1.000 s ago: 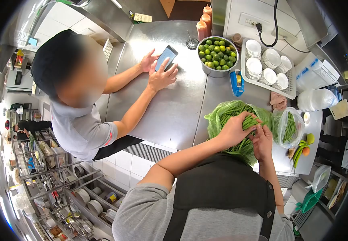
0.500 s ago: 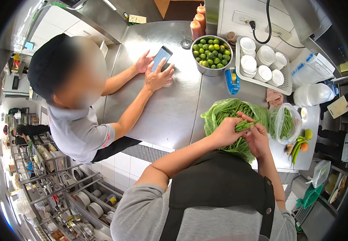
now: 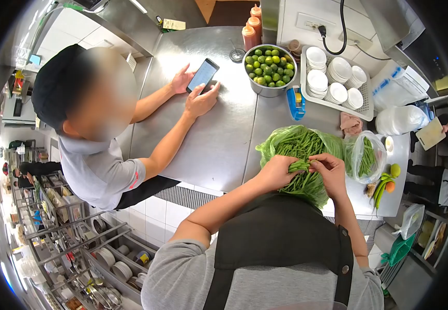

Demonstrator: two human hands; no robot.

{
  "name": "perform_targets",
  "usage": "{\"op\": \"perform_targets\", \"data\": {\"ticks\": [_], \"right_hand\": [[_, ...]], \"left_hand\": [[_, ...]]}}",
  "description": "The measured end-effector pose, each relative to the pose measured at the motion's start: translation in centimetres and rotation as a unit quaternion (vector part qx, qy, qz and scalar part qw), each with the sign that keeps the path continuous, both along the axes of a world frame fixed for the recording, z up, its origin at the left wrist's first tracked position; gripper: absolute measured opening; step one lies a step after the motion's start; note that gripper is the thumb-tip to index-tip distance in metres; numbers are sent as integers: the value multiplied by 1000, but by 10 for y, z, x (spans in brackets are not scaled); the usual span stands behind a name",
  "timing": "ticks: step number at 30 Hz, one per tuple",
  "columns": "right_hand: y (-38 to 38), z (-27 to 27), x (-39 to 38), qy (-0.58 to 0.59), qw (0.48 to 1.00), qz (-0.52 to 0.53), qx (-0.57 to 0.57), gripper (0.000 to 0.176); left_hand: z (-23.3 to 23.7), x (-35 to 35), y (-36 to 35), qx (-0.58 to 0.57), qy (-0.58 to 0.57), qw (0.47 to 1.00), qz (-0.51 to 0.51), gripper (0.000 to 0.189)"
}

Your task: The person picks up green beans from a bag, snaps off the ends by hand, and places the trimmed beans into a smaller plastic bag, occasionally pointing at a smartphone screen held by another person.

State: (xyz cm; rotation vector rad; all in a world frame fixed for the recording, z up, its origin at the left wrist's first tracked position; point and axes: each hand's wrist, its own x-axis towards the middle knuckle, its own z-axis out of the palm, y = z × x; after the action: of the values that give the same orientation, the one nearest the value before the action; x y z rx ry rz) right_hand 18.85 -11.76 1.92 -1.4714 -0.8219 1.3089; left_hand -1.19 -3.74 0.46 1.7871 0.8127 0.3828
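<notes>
While fingers of left hand (image 3: 274,173), right hand (image 3: 333,174) pinch green beans (image 3: 300,166), lime bowl (image 3: 269,91), phone (image 3: 203,75) beyond.

Grey short-sleeved shirt (image 3: 182,274); black apron (image 3: 281,232), wide straps (image 3: 218,289), metal studs (image 3: 342,269)

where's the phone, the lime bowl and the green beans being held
phone (image 3: 203,75): head view, middle of its screen
lime bowl (image 3: 268,92): head view, near steel wall, just below the limes
green beans (image 3: 300,166): head view, middle of the held bunch
</notes>
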Motion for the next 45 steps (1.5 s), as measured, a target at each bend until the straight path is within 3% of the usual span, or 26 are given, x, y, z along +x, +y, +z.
{"op": "perform_targets", "data": {"ticks": [2,8,11,18,22,24,27,30,34,36,41,45], "right_hand": [[3,7,-1,8,1000,-6,-18,13],[-3,5,19,-116,989,86,-14,7],[-1,21,24,-271,940,199,-52,6],[2,12,15,-402,889,212,55,11],[10,9,10,-422,891,126,109,9],[20,8,10,-402,906,60,120,8],[34,-21,14,-191,969,-147,60,7],[50,-17,51,-184,952,-226,87,7],[47,18,39,-310,947,76,47,5],[44,20,32,-351,907,228,54,9],[39,-6,14,-355,882,302,64,20],[38,-3,8,-355,884,294,78,23]], "left_hand": [[-5,-1,0,18,12,1000,4,22],[-17,0,1,59,61,996,-37,23],[-14,-1,-2,70,99,990,-71,25],[-9,-3,-4,91,121,986,-72,28],[-4,4,-1,96,127,987,-39,22],[-2,12,4,76,41,996,20,18],[7,18,10,10,-52,995,85,13],[19,15,13,-63,-81,985,140,12],[-2,-11,45,-102,-77,967,221,10],[-29,-31,76,0,-77,967,242,10],[-61,-71,146,232,40,908,346,15],[-62,-87,183,375,153,861,308,17]]}}
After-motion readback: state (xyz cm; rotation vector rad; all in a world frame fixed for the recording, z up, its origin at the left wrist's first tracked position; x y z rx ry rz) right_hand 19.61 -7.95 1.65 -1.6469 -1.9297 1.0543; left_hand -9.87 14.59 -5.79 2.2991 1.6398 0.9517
